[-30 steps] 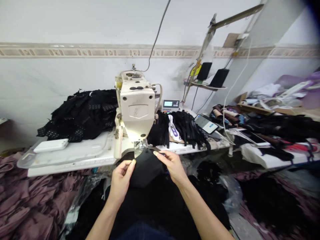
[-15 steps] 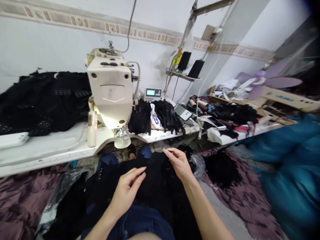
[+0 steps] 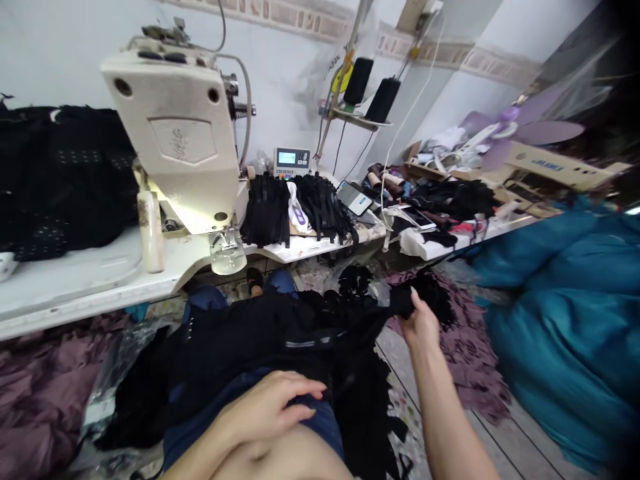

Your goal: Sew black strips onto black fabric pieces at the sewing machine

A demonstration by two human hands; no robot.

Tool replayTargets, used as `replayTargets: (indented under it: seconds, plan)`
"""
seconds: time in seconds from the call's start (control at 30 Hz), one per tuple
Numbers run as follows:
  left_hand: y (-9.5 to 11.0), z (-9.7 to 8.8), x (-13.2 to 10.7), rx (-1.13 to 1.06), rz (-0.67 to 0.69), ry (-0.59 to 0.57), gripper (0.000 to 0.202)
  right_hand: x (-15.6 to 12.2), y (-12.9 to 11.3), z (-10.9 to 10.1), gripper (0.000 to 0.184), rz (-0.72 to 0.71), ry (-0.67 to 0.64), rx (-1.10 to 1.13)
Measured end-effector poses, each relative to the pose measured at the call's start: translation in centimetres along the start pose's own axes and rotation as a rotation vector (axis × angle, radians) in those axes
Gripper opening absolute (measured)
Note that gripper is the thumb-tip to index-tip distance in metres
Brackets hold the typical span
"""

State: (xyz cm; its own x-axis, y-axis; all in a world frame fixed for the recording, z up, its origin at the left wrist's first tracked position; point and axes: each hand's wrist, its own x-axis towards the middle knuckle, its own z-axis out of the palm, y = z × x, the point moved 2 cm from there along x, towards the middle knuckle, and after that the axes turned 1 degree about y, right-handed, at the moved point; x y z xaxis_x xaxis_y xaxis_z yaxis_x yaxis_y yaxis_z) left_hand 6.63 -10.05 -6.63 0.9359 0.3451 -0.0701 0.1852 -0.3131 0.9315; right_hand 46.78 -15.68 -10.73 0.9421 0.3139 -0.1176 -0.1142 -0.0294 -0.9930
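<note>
A black fabric piece (image 3: 260, 340) lies spread over my lap below the cream sewing machine (image 3: 175, 140). My right hand (image 3: 419, 323) is stretched out to the right and is closed on the far end of that black fabric, near a small heap of black pieces (image 3: 440, 300) on the floor. My left hand (image 3: 273, 407) rests on my thigh with its fingers lying flat and apart, touching the edge of the black fabric; nothing is gripped in it.
The white sewing table (image 3: 75, 287) carries a stack of black cloth (image 3: 55, 173) at the left and black straps (image 3: 295, 207) beside a small digital display (image 3: 292, 160). Teal bags (image 3: 560, 307) fill the right; purple fabric (image 3: 35, 400) lies lower left.
The view swung right and down. My right hand moved right, away from the machine, pulling the black fabric with it. My left hand dropped back onto my lap and let go.
</note>
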Motion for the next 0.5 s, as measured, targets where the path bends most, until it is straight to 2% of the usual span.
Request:
replayTargets:
  seconds: [0.03, 0.1, 0.17, 0.2, 0.27, 0.33, 0.43, 0.5]
  plan:
    - [-0.2, -0.3, -0.3, 0.003, -0.001, 0.018, 0.045, 0.9, 0.2, -1.4, 0.064, -0.024, 0.064, -0.029]
    - [-1.3, -1.7, -0.6, 0.050, -0.032, 0.130, 0.031, 1.6, 0.9, -3.3, 0.071, -0.071, 0.146, -0.101]
    - [-3.3, -4.0, -0.4, 0.132, -0.108, 0.277, 0.026, 0.8, 2.2, -3.3, 0.073, -0.090, 0.119, -0.169]
    - [-4.5, -5.4, -0.1, 0.160, -0.150, 0.336, 0.027, 0.1, 3.1, -2.6, 0.072, -0.083, 0.056, -0.199]
    - [-7.3, -8.5, 1.2, 0.202, -0.223, 0.416, 0.029, -2.1, 5.0, 0.2, 0.069, -0.045, -0.150, -0.253]
    - [-10.1, -11.8, 3.1, 0.226, -0.313, 0.441, 0.031, -4.6, 6.8, 4.2, 0.064, -0.016, -0.398, -0.302]
    - [-13.7, -15.5, 6.2, 0.194, -0.441, 0.325, 0.039, -7.4, 8.9, 10.5, 0.059, -0.014, -0.685, -0.344]
    - [-15.4, -16.5, 7.5, 0.140, -0.499, 0.190, 0.040, -8.3, 9.8, 13.7, 0.061, -0.010, -0.789, -0.375]
